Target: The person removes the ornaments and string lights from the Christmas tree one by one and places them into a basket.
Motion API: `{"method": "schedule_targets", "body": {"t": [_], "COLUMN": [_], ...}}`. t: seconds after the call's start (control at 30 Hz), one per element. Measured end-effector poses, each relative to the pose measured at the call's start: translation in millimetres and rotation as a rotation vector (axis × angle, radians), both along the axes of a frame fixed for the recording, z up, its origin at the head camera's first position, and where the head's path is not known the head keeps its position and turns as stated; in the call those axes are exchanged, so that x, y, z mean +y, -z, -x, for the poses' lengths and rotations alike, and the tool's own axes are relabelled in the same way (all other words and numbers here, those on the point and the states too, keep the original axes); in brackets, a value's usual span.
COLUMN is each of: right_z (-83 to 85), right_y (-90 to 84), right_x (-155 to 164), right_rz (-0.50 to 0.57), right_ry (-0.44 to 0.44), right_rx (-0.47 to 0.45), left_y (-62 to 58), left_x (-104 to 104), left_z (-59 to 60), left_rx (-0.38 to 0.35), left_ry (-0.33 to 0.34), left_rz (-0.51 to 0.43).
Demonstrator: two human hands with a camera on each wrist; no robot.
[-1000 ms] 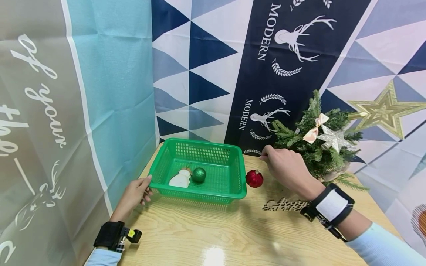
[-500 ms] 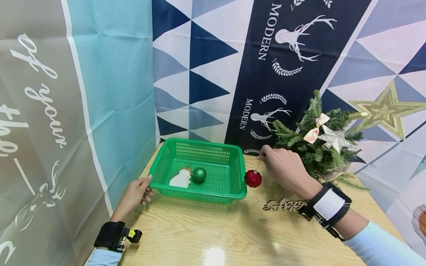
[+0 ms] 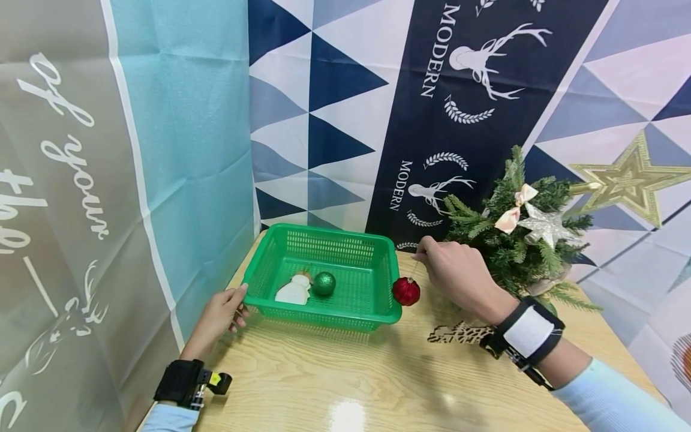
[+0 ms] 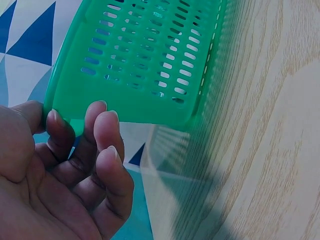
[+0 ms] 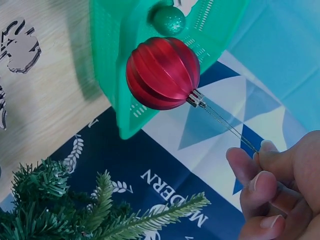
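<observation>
A red ribbed Christmas ball [image 5: 163, 74] hangs by a thin gold string [image 5: 230, 128] that my right hand [image 3: 459, 273] pinches between thumb and forefinger. In the head view the ball overlaps the right rim of a green plastic basket [image 3: 324, 311]. My left hand [image 3: 220, 311] grips the basket's front left corner, thumb on the rim, the other fingers curled below it, as the left wrist view shows. Inside the basket lie a glittery green ball [image 3: 324, 284] and a white snowman-shaped piece [image 3: 293, 290].
Right of the basket stands a small Christmas tree [image 3: 518, 240] with a silver star [image 3: 547, 225], a pink bow [image 3: 515, 209] and a large gold star [image 3: 631, 179]. A wooden cut-out sign [image 3: 459, 333] lies on the table [image 3: 324, 378]. Printed cloth hangs behind and to the left.
My right hand has moved slightly left, bringing the red ball from beside the basket to over its right rim. The left hand and the basket stay put.
</observation>
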State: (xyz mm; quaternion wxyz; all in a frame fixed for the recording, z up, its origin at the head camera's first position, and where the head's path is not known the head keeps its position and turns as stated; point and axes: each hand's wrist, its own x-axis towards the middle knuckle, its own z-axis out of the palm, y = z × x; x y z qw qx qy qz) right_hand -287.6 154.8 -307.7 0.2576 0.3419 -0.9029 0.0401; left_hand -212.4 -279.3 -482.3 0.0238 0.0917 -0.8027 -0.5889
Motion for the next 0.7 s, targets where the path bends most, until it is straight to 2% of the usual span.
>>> {"method": "schedule_targets", "body": {"t": [0.7], "right_z": [1.5], "right_y": [2.5], "right_x": [-7.0], "right_rz": [-0.004], "right_ry": [-0.011], "right_rx": [-0.016], "left_y": [-0.7], "left_x": [0.1], "left_z": [-0.1], "left_rx": [0.001], "left_ry": [-0.006], "left_rz": [-0.014]}}
